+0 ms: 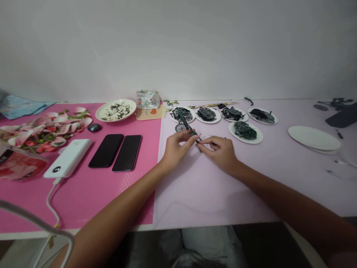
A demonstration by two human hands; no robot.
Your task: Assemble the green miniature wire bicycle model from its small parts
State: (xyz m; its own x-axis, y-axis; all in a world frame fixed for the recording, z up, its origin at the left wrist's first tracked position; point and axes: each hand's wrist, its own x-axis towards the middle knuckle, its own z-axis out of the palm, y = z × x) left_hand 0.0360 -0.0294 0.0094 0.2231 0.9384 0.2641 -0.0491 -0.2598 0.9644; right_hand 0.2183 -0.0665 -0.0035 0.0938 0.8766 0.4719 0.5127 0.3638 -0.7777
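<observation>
My left hand is closed on a long, thin dark green plastic model part, which slants up toward the plates. A spoked toy wheel shows just beyond these fingers; I cannot tell whether it is joined to the part. My right hand pinches the lower end of the same part, fingertips close to my left thumb. Thin light pieces lie on the table behind the right fingers. Several white plates of dark wheels and small plastic parts stand beyond my hands.
At right are stacked white plates, a dark toy bicycle and a cable. On the pink mat at left lie two phones, a white power bank, a mouse, petals and a bowl of small pieces.
</observation>
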